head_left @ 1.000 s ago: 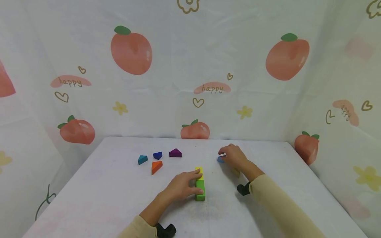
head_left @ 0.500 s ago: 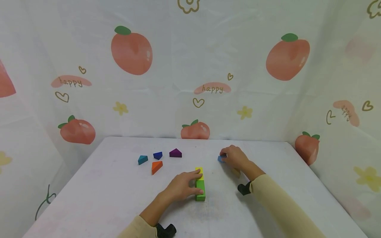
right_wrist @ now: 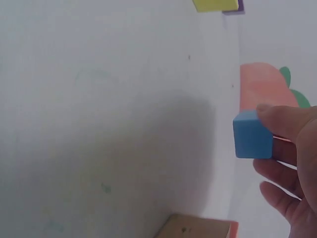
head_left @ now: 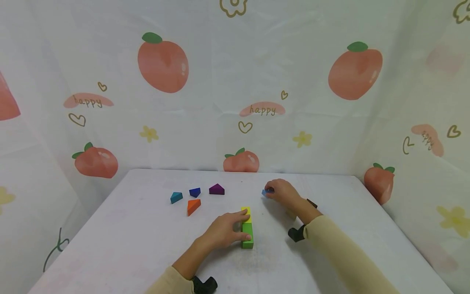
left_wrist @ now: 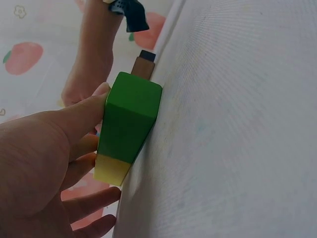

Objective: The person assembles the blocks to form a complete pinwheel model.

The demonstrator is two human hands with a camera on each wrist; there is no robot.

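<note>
My left hand (head_left: 222, 230) lies over a green block (head_left: 247, 234) and a yellow block (head_left: 245, 210) placed end to end on the table. In the left wrist view its thumb touches the green block (left_wrist: 131, 114), and fingertips disappear behind the blocks. My right hand (head_left: 286, 192) pinches a light-blue block (head_left: 266, 192) between thumb and fingers, toward the table's back right. The right wrist view shows this blue block (right_wrist: 253, 136) near the thumb tip, apart from other blocks. A wood-coloured block (head_left: 291, 215) and a dark brown block (head_left: 312, 203) are partly hidden by the right forearm.
Toward the back left lie a teal block (head_left: 176, 197), a dark-blue block (head_left: 195, 192), an orange triangular block (head_left: 193, 206) and a purple triangular block (head_left: 216, 189). The white table (head_left: 147, 253) meets a fruit-printed cloth (head_left: 205, 134) at its back edge.
My right hand has moved left and slightly back, carrying the light-blue block with it. More of the dark brown block now shows behind the forearm. The left hand stays in place.
</note>
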